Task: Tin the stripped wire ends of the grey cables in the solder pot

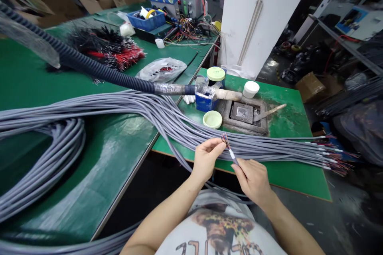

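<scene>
Right between the two hands is the end of one round grey cable point(235, 160), its white collar and thin multicoloured wires point(226, 140) pointing up and away. The left hand point(206, 157) pinches at these wires with thumb and forefinger; the right hand point(254, 177) is closed around the grey sheath just below the collar.

Just beyond the grip, a shallow pale-green round dish point(213, 120) sits open, with nothing distinct visible inside. Farther out stand a blue rectangular box point(205, 103), its contents hidden from view, and a round pale-green-topped container point(216, 73). Beyond the grip and to its right are a round white tub point(250, 87) and a square, grimy metal-framed well point(243, 117) with a shiny grey plate in its middle. Far off to the left of the grip, a blue plastic basket point(146, 20) holds a yellow ring and loose bits.

A thick bundle of grey cables point(269, 145) lies directly behind the hands, between them and the well, its bared ends fanning out to the right. Above the bundle, a dark corrugated hose point(119, 75) reaches in from the left, its pale nozzle point(229, 95) beyond the dish. A flat tool with a pale handle point(271, 111) leans across the well's right edge.
</scene>
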Tool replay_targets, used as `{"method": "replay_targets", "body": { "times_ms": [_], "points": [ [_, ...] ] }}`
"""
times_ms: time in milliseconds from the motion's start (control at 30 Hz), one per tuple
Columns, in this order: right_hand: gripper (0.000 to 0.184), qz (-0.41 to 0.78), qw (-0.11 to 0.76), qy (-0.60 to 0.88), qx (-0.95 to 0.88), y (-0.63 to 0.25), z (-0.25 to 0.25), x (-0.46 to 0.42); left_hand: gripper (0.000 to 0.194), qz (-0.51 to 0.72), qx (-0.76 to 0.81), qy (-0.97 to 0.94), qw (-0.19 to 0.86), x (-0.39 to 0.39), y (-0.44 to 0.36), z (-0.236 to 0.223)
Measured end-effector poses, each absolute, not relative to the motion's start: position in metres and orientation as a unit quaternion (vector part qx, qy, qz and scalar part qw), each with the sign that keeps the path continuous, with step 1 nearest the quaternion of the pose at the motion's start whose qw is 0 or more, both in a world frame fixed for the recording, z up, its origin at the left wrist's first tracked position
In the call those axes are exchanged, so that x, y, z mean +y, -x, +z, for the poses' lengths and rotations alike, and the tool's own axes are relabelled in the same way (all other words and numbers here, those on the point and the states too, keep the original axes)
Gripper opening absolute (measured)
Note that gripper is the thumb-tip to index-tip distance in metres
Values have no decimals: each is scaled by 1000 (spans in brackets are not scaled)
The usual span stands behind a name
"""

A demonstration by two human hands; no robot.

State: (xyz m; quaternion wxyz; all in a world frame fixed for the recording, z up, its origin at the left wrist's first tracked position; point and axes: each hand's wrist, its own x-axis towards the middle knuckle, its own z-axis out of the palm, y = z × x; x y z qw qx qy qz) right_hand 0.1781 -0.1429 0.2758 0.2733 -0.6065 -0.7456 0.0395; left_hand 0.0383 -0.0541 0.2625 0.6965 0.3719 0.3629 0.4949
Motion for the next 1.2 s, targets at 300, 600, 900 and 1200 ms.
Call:
{"method": "replay_targets", "body": {
  "times_ms": [300, 600, 900, 1200],
  "points": [
    [23, 239, 322, 635, -660, -184, 284, -143, 9, 495, 341, -509, 616, -47, -34, 278],
    [24, 612, 524, 466, -366, -183, 292, -123, 10, 583, 273, -604, 469, -72, -53, 272],
    [10, 243, 578, 563, -539, -183, 303, -99, 16, 514, 250, -284, 770, -68, -75, 275],
    [21, 167, 404, 590, -679, -205, 323, -16, 39, 511, 311, -412, 687, -57, -47, 262]
  ]
}}
